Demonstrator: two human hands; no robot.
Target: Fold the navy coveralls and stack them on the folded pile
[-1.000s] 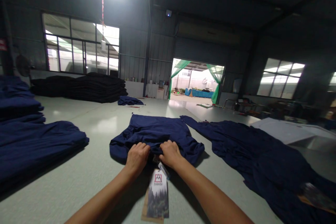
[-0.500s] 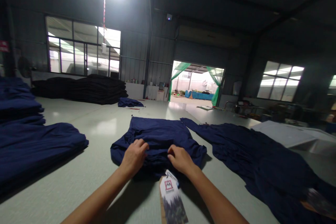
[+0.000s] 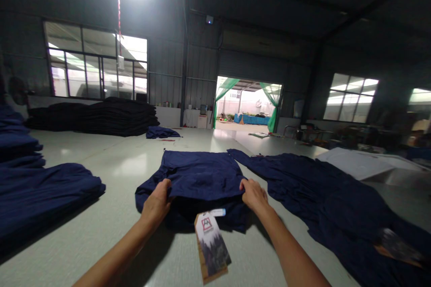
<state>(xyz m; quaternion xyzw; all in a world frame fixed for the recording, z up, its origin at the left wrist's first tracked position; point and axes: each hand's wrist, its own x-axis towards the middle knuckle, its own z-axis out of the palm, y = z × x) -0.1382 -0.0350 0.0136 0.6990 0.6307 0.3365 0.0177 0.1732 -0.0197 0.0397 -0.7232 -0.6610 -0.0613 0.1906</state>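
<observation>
- The navy garment (image 3: 202, 172), folded into a rough block, lies in the middle of the pale tabletop (image 3: 124, 206), nearer to the person than to the far edge
- The left hand (image 3: 156, 202) pinches the left part of the garment's near fold, thumb on top and fingers curled under
- The right hand (image 3: 255, 193) pinches the same fold toward its right end, so the cloth runs fairly taut between the two hands, which are well apart
- Below that fold, a darker layer of the garment shows in shadow, toward the tabletop's near edge
- A hang tag (image 3: 212, 246) with a red-framed emblem and a forest picture hangs out from this lower layer, tilted, with a brown card behind it
- A small white and blue label (image 3: 218, 212) sits at the top of the tag
- Toward the tabletop's left edge lies a folded navy pile (image 3: 47, 193), in several layers
- Toward the right edge spreads a loose navy garment (image 3: 323, 193), crumpled, with a blurred tag (image 3: 400, 243) near the near right corner
- A white sheet (image 3: 357, 160) lies beyond it, on the right
- Near the far left corner rests a long black stack (image 3: 97, 116), with a small navy bundle (image 3: 162, 132) just beside its right end
</observation>
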